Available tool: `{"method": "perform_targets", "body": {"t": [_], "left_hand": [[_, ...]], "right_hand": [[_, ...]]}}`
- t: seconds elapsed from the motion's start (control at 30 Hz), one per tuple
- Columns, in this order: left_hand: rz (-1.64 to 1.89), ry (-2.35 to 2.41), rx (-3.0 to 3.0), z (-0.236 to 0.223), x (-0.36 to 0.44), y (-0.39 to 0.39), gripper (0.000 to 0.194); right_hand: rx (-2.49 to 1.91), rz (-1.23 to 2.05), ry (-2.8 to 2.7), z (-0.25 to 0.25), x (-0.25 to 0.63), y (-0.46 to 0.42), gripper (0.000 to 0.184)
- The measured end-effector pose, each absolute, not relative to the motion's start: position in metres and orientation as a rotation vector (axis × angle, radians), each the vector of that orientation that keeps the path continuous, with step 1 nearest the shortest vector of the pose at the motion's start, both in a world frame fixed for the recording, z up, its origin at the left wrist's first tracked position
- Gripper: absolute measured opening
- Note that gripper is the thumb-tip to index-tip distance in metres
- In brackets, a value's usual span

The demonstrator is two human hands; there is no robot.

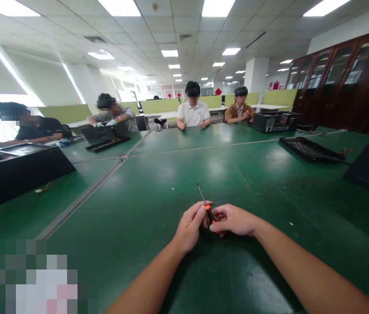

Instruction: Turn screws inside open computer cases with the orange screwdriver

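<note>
Treat the screwdriver (209, 211), gripped over the bench (132, 205) by left hand (189, 226) near the shaft (201, 192) and right hand (235, 220) farther back, as probably light, rigid; grasp by the handle (211, 216).

Wooden cabinets (340, 85) (glass-doored), green partitions (160, 105)

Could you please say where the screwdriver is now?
In the head view, the screwdriver is below and right of centre, held by the left hand and right hand over the table.

Screwdriver (211, 215) over a green table (138, 187)
Left hand (189, 226) and right hand (235, 219) are holding it, its tip (198, 184) pointing toward eleven o'clock.
</note>
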State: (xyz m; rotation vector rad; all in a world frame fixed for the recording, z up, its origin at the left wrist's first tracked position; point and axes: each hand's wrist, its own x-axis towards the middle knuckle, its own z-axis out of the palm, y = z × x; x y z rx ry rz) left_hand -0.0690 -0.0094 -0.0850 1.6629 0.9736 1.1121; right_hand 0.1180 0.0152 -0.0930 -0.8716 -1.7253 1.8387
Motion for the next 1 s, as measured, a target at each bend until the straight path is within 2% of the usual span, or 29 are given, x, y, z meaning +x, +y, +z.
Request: {"method": "perform_targets", "body": {"t": [1.0], "left_hand": [[1.094, 1.026, 1.679, -0.0828, -0.0679, -0.0099, 0.049]], "right_hand": [[-0.849, 1.817, -1.754, -0.0932, 0.117, 0.0146, 0.035]]}}
